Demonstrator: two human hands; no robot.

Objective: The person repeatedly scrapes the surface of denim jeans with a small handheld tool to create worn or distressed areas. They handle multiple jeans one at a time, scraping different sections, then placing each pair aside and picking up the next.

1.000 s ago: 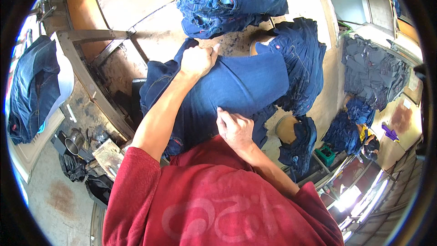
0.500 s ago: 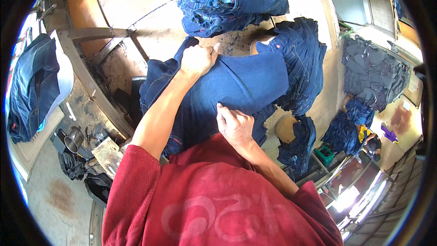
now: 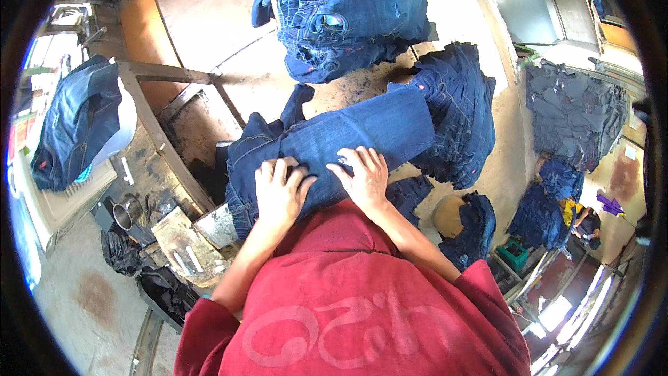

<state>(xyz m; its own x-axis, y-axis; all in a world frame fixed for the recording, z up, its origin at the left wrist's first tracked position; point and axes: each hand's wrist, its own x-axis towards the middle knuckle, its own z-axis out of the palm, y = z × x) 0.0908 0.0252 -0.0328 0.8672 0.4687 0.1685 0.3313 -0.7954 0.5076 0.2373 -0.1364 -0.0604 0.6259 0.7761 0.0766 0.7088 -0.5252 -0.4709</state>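
A pair of dark blue jeans lies folded across the work surface in front of me. My left hand presses flat on its near left part, fingers spread. My right hand rests flat on the same jeans just to the right, fingers apart. Neither hand grips the cloth. My red shirt fills the lower part of the view.
A heap of blue jeans lies at the back, another stack to the right. One pair is draped on a white machine at left. A metal cup and tools sit lower left. Dark garments hang far right.
My left hand has come back from the far end of the jeans to the near edge. Both hands now lie flat side by side on the cloth.
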